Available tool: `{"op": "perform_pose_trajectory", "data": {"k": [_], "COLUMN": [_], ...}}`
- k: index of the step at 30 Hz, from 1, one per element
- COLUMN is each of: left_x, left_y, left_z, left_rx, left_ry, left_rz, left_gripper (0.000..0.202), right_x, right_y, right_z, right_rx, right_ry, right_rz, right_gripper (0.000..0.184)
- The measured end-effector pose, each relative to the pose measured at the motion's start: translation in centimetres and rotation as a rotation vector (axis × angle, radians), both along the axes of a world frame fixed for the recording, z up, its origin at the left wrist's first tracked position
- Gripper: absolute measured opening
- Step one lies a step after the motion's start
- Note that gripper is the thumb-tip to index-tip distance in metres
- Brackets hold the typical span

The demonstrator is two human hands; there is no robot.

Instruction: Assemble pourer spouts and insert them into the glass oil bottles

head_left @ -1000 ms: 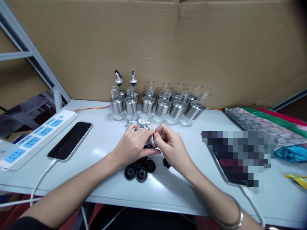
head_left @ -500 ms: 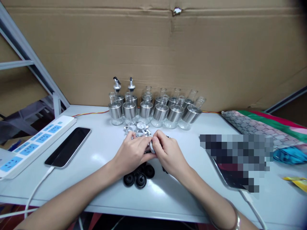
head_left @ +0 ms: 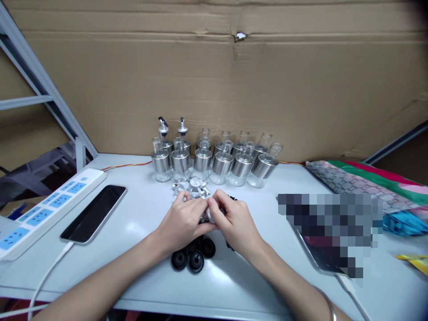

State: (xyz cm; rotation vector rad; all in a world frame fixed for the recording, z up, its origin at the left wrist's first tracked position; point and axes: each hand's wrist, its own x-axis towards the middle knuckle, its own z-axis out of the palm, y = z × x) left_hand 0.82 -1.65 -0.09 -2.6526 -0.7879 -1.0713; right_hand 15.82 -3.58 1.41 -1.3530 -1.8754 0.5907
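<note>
My left hand (head_left: 185, 219) and my right hand (head_left: 236, 219) meet over the table, fingers closed around a small silver pourer top (head_left: 210, 216). Fingers cover most of that part, so its full shape is hidden. Just behind lies a cluster of loose silver pourer tops (head_left: 195, 183). Several round black stoppers (head_left: 195, 262) rest in front of and below my left hand. More small black parts (head_left: 230, 246) show partly from behind my right hand. Farther back, glass bottles with steel sleeves (head_left: 222, 164) stand in two rows; two rear ones carry pourers (head_left: 182, 128).
A white power strip (head_left: 50, 209) and a phone (head_left: 95, 214) lie at left, with a white cable. Another phone (head_left: 317, 258), partly blurred out, is at right. Patterned fabric (head_left: 354, 187) and a blue bundle (head_left: 403, 223) sit beyond. Cardboard (head_left: 133, 80) backs the table.
The view has tilted up slightly, so the scene sits lower. Both hands stay together on the pourer top; my right thumb has shifted over it, covering more of it.
</note>
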Motion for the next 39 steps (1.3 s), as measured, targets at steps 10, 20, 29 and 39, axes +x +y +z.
{"op": "perform_pose_trajectory", "data": {"k": [10, 20, 29, 39], "left_x": [0.1, 0.0, 0.2, 1.3], "left_y": [-0.4, -0.6, -1.1, -0.6], "left_z": [-0.6, -0.1, 0.4, -0.1], "left_rx": [-0.384, -0.486, -0.498, -1.233], "left_ry": [-0.121, -0.097, -0.153, -0.671], "left_rz": [-0.034, 0.022, -0.022, -0.306], "left_gripper": [0.043, 0.045, 0.047, 0.05], "right_x": [0.3, 0.3, 0.7, 0.0], "right_y": [0.1, 0.4, 0.2, 0.3], "right_z": [-0.5, -0.3, 0.2, -0.2], "right_rx": [0.179, 0.25, 0.219, 0.291], "right_ry": [0.042, 0.062, 0.038, 0.204], "right_rz": [-0.012, -0.055, -0.062, -0.098], "right_gripper": [0.027, 0.027, 0.038, 0.043]}}
